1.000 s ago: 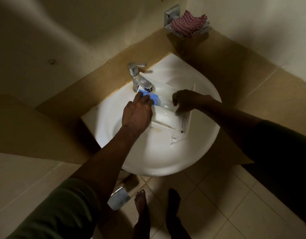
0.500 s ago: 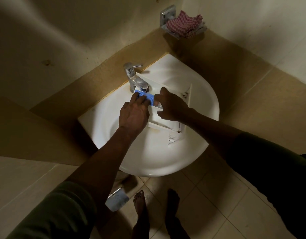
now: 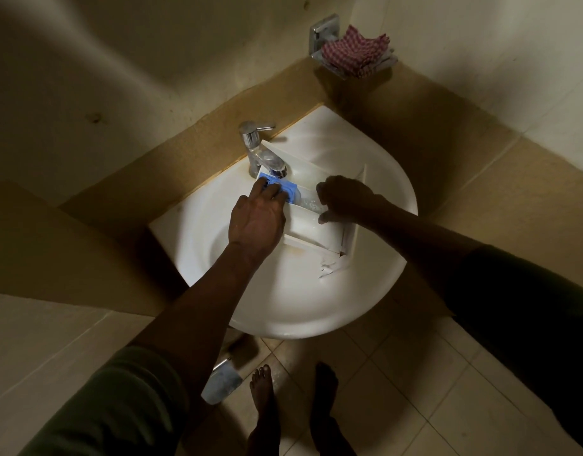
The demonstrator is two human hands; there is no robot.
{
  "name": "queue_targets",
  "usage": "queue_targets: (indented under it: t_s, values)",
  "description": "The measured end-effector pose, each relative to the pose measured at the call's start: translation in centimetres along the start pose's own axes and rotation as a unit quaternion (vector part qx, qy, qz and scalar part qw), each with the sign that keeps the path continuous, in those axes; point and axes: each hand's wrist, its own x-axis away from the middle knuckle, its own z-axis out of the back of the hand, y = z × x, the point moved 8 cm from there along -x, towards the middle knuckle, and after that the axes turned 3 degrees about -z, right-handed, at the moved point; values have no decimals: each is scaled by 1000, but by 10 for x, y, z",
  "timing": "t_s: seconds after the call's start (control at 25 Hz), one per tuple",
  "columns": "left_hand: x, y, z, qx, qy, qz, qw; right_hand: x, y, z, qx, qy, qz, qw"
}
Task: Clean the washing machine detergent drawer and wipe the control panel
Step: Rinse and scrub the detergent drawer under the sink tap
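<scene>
The white detergent drawer [image 3: 319, 235] lies tilted in the white sink [image 3: 300, 301], its far end under the chrome tap [image 3: 260, 153]. A blue insert [image 3: 283, 189] sits in the drawer's far-left compartment. My left hand [image 3: 257, 222] rests over the drawer's left side with its fingers on the blue insert. My right hand [image 3: 346, 199] is curled over the drawer's right half, gripping its wall; what the fingers hold beneath is hidden. Water shimmers in the drawer between the hands.
A red checked cloth [image 3: 356, 52] sits in a wall-mounted metal holder at the back right. Tan tiled walls flank the sink in a corner. My bare feet [image 3: 267, 409] stand on the tile floor, beside a metal object [image 3: 222, 380] under the sink.
My right hand has slid back to the right along the drawer, away from my left hand. My left hand stays on the blue insert.
</scene>
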Motion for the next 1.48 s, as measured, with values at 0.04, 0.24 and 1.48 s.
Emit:
queue_targets:
  t_s: [0.04,0.24,1.48]
  values:
    - [0,0,0,-1,2,0,1000,8,-4,-4,30,2,14,999]
    - [1,-1,-2,-1,9,2,1000,25,3,-9,14,33,-18,999]
    - [6,-31,21,282,104,193,934,-19,13,-19,71,59,-17,996]
